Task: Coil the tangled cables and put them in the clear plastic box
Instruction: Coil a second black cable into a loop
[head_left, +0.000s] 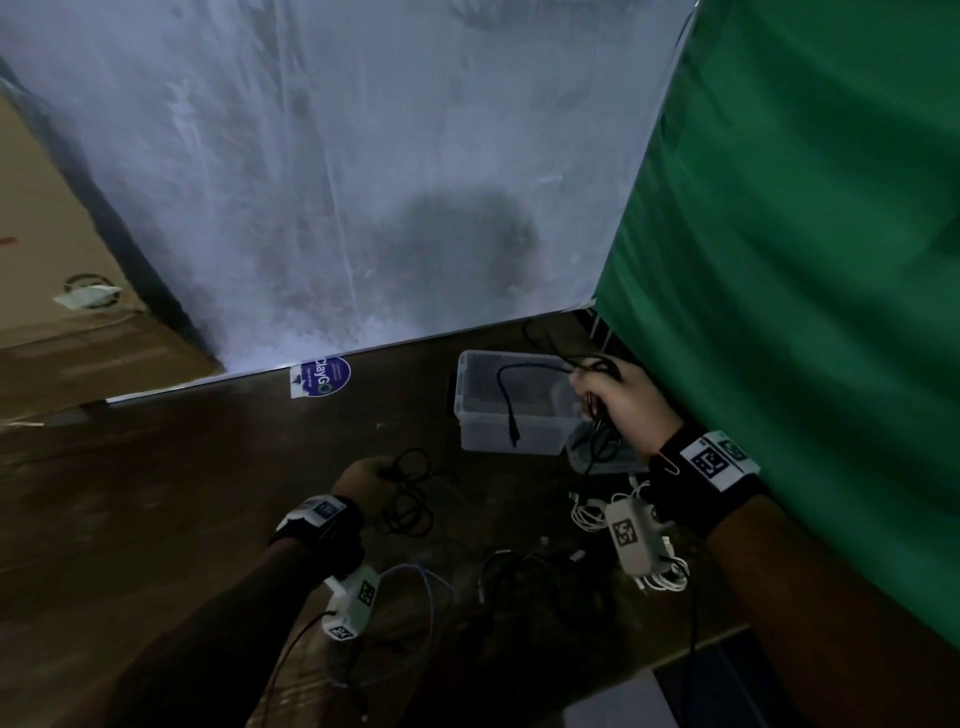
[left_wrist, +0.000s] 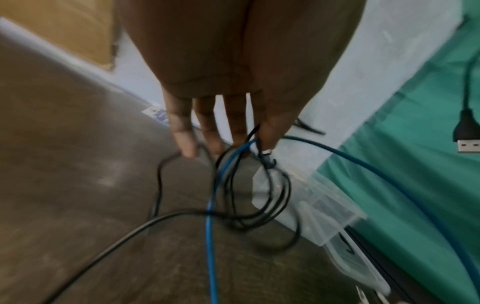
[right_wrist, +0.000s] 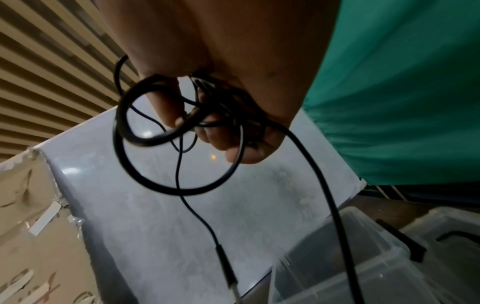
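Observation:
The clear plastic box stands open at the back right of the brown table. My right hand hovers over its right rim and grips a coiled black cable; one plug end dangles over the box. In the right wrist view my right hand has its fingers curled round the loops. Nearer and to the left, my left hand holds loose black cable loops just above the table. Seen from the left wrist, the left hand pinches a black cable and a blue cable at its fingertips.
A tangle of black cables and white cables lies on the table near me. The box's lid rests beside the box. A green cloth hangs close on the right, a white board stands behind, cardboard at left.

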